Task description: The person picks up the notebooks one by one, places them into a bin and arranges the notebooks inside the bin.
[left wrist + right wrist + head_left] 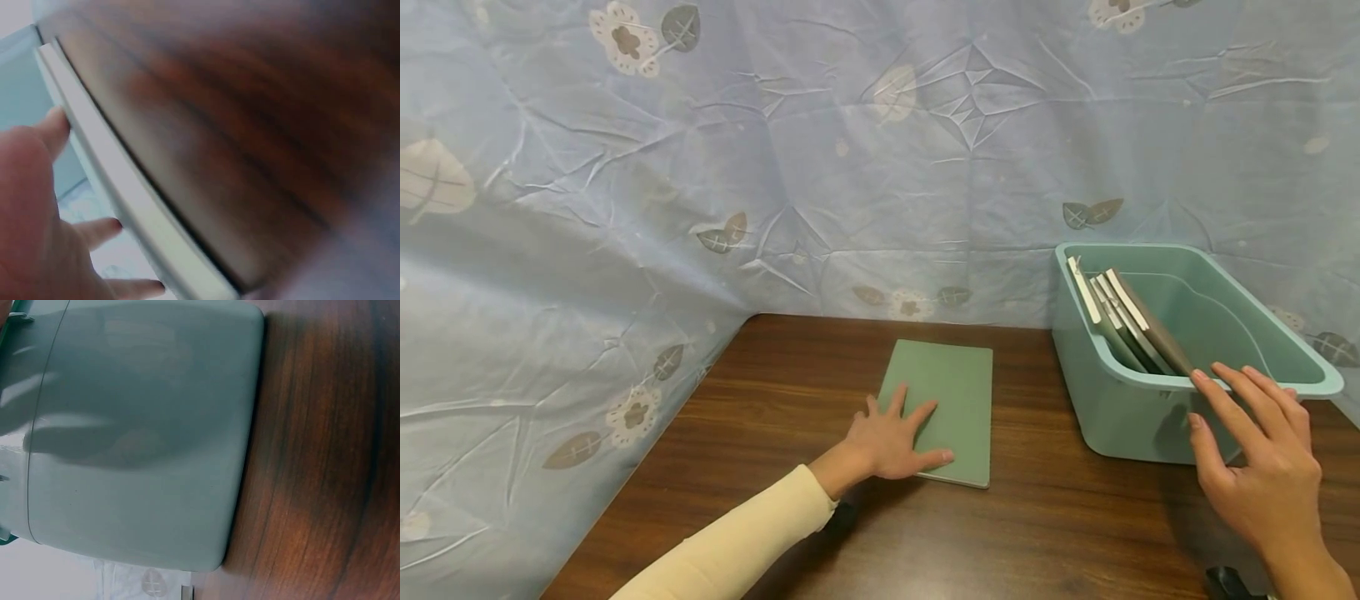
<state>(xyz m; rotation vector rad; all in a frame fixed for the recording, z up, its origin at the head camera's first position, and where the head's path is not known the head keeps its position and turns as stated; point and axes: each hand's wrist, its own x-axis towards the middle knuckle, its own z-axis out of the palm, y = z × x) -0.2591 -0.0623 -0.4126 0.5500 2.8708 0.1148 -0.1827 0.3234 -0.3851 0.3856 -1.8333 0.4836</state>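
A green notebook [958, 392] lies flat on the table, its cover up. My left hand [886, 440] rests on its lower left part with fingers spread. In the left wrist view, fingertips of that hand [28, 206] meet the notebook's edge, where the pale page block [119, 156] shows. On the right, my right hand [1262, 458] is at the near rim of a teal plastic bin [1120, 417], fingers extended and holding nothing; whether they touch the rim I cannot tell. Several books [1138, 312] lean together inside the bin's left side.
The dark wooden table [790, 375] runs beneath everything. Behind and to the left hangs a pale blue cloth [850, 183] with flower and leaf prints. The bin's front wall [144, 506] fills much of the right wrist view, with a hand shadow across it.
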